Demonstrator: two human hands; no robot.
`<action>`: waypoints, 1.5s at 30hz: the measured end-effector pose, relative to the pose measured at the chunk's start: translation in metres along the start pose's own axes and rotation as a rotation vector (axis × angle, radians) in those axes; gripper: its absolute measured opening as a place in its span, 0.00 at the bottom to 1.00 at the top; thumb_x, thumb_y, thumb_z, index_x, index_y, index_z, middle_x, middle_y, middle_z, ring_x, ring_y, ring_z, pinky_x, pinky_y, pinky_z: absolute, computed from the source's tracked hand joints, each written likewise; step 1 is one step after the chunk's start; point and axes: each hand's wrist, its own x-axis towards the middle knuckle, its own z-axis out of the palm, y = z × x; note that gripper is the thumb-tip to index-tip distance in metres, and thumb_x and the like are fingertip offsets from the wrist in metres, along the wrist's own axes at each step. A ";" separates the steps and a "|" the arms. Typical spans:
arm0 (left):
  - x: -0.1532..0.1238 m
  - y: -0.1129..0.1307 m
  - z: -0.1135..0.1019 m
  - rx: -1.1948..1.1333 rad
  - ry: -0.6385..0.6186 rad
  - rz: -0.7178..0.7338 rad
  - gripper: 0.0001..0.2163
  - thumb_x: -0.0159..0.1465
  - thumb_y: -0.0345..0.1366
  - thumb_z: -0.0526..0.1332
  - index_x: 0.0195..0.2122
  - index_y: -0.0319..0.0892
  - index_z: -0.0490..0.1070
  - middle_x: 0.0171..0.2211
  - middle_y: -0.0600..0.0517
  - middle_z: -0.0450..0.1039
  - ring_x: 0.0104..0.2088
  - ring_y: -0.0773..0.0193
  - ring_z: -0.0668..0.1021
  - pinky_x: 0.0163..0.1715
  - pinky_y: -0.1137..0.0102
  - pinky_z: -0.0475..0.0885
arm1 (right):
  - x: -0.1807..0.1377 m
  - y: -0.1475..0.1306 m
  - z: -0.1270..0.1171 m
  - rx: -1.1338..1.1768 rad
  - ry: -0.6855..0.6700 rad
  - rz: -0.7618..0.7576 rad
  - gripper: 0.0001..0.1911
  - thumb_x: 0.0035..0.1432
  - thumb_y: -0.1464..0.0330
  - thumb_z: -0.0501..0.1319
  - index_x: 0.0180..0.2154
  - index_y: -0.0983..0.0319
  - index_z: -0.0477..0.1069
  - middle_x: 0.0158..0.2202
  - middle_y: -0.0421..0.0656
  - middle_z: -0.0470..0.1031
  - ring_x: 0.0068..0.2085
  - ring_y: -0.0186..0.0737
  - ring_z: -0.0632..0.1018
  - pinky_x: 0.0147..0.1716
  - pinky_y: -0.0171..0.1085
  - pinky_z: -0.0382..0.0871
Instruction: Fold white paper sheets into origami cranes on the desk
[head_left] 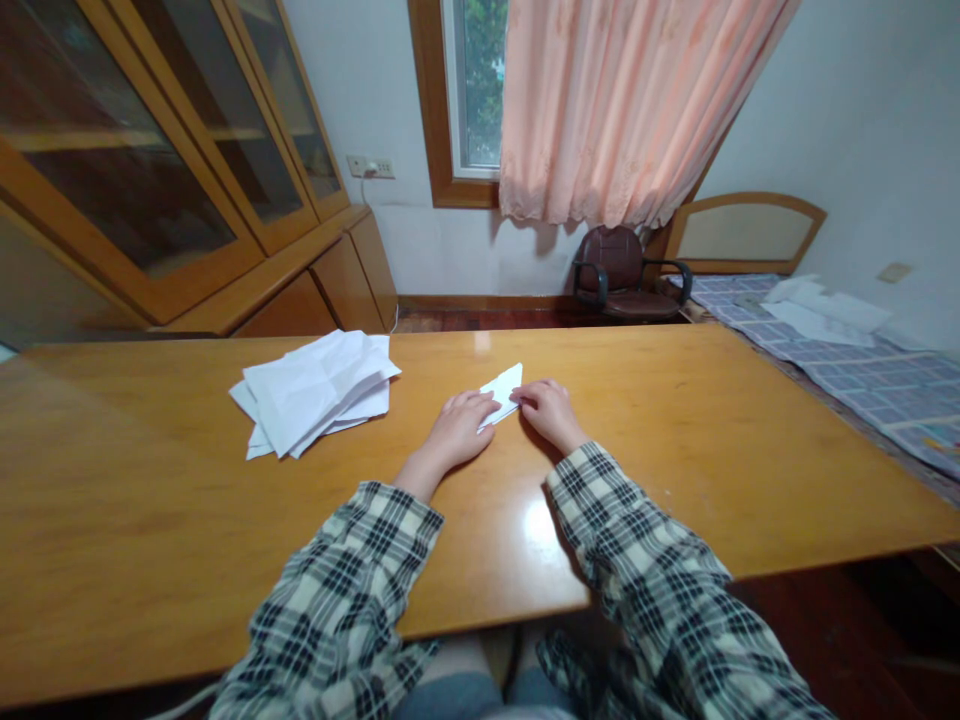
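Note:
A small folded piece of white paper (504, 388) lies on the wooden table (645, 420), its pointed end toward the far edge. My left hand (461, 428) rests over its left and near part, the fingers pressing it against the tabletop. From the other side, my right hand (551, 408) holds the paper's right edge between thumb and fingers. Part of the paper is hidden under the left fingers. To the left of my hands sits a loose stack of creased white paper sheets (315, 390).
Beyond the table stand a brown armchair (616, 270) and a window with a pink curtain (600, 110). A glass-door cabinet (225, 130) is at the left. On the right, a bed (817, 350) with a checked cover carries more white papers (825, 310).

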 end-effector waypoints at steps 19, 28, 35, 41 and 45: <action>0.005 -0.016 -0.002 -0.134 0.126 -0.041 0.12 0.56 0.28 0.54 0.37 0.44 0.73 0.50 0.50 0.74 0.51 0.57 0.74 0.55 0.60 0.67 | -0.002 -0.008 -0.004 0.027 -0.084 -0.144 0.07 0.57 0.64 0.64 0.39 0.56 0.79 0.42 0.44 0.77 0.46 0.43 0.68 0.45 0.42 0.55; 0.008 -0.023 0.003 -0.203 0.121 -0.017 0.09 0.63 0.37 0.56 0.39 0.45 0.75 0.48 0.50 0.76 0.50 0.57 0.75 0.53 0.60 0.68 | -0.002 -0.010 -0.006 -0.010 -0.108 -0.190 0.07 0.58 0.64 0.64 0.36 0.57 0.79 0.38 0.44 0.76 0.42 0.42 0.68 0.43 0.40 0.55; 0.010 -0.024 0.007 -0.240 0.113 0.005 0.13 0.60 0.26 0.52 0.39 0.44 0.75 0.48 0.49 0.75 0.53 0.59 0.73 0.56 0.60 0.67 | -0.002 -0.009 0.001 -0.016 -0.045 -0.162 0.09 0.61 0.62 0.61 0.35 0.58 0.78 0.38 0.45 0.73 0.43 0.42 0.67 0.44 0.40 0.56; 0.010 -0.021 0.006 -0.301 0.130 0.004 0.10 0.65 0.33 0.53 0.40 0.41 0.74 0.46 0.47 0.76 0.52 0.59 0.74 0.55 0.62 0.68 | -0.001 -0.009 0.009 -0.038 -0.015 -0.090 0.11 0.62 0.61 0.59 0.36 0.59 0.76 0.38 0.45 0.72 0.43 0.43 0.67 0.43 0.40 0.56; 0.010 -0.020 0.006 -0.309 0.125 -0.002 0.07 0.63 0.36 0.59 0.39 0.42 0.73 0.47 0.47 0.75 0.51 0.58 0.74 0.54 0.62 0.68 | 0.000 -0.009 0.009 -0.038 -0.019 -0.054 0.10 0.62 0.61 0.59 0.36 0.59 0.75 0.38 0.45 0.72 0.43 0.43 0.67 0.43 0.40 0.56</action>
